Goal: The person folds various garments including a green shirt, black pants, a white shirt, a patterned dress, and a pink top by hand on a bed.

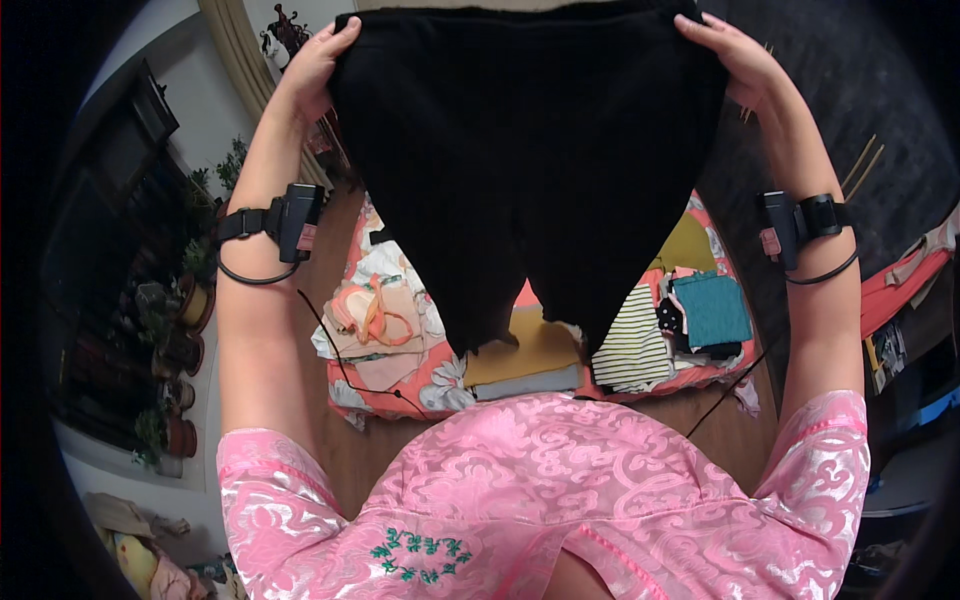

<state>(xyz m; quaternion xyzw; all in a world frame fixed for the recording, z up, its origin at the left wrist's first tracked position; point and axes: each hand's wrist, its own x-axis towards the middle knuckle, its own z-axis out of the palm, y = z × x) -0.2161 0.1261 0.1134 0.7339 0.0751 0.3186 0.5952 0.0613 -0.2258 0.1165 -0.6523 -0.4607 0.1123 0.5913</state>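
Note:
A pair of black pants [520,140] hangs stretched out in front of me, waistband up and legs down. My left hand [318,62] grips the waistband's left corner, thumb on the near side. At the right corner, my right hand [738,58] pinches the waistband the same way. The legs dangle over a bed with a coral floral cover [440,385]. Behind and below them lie a folded mustard garment [525,350], a striped folded garment [632,345] and a teal folded garment [711,310]. The pants hide the middle of the bed.
Peach and white clothes [375,320] are piled on the bed's left side. Potted plants [182,350] line the window at left. A coral cloth [905,285] hangs at the right. Thin black cables run from my forearm devices [300,225]. Wooden floor [345,465] shows around the bed.

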